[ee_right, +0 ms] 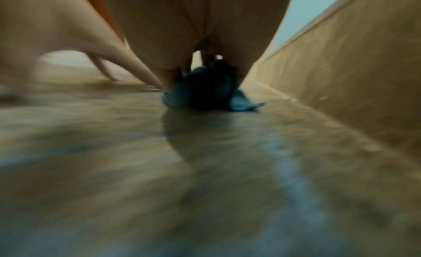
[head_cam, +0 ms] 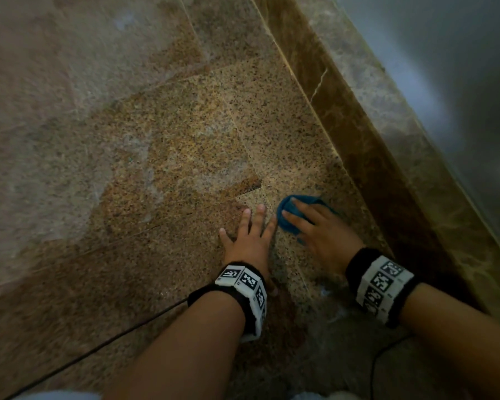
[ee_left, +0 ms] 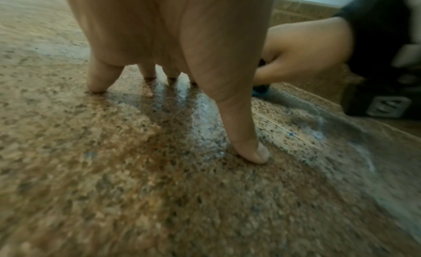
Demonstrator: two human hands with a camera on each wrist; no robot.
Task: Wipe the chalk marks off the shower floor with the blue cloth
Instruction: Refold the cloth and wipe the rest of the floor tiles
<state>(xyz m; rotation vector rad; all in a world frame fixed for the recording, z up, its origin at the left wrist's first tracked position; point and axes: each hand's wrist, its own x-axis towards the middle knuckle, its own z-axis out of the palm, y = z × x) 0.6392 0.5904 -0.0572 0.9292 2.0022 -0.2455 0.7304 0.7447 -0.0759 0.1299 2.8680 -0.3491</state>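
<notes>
Shower floor (head_cam: pixel 145 116): right hand (head_cam: pixel 324 229) presses blue cloth (head_cam: pixel 286 217).

Shower floor (head_cam: pixel 162 134): speckled granite-like stone, tan with dark flecks, grainy up close; wet-looking sheen near fingers in left wrist view. Chalk marks (head_cam: pixel 145 168): pale, powdery, smeared haze. Blue cloth (head_cam: pixel 289 215): soft, matt fabric, bunched. Kerb (head_cam: pixel 358 134) along floor edge: brown marble-like stone, veined, polished. Wristbands (head_cam: pixel 243 287): black fabric, white hard plates with printed markers.
</notes>
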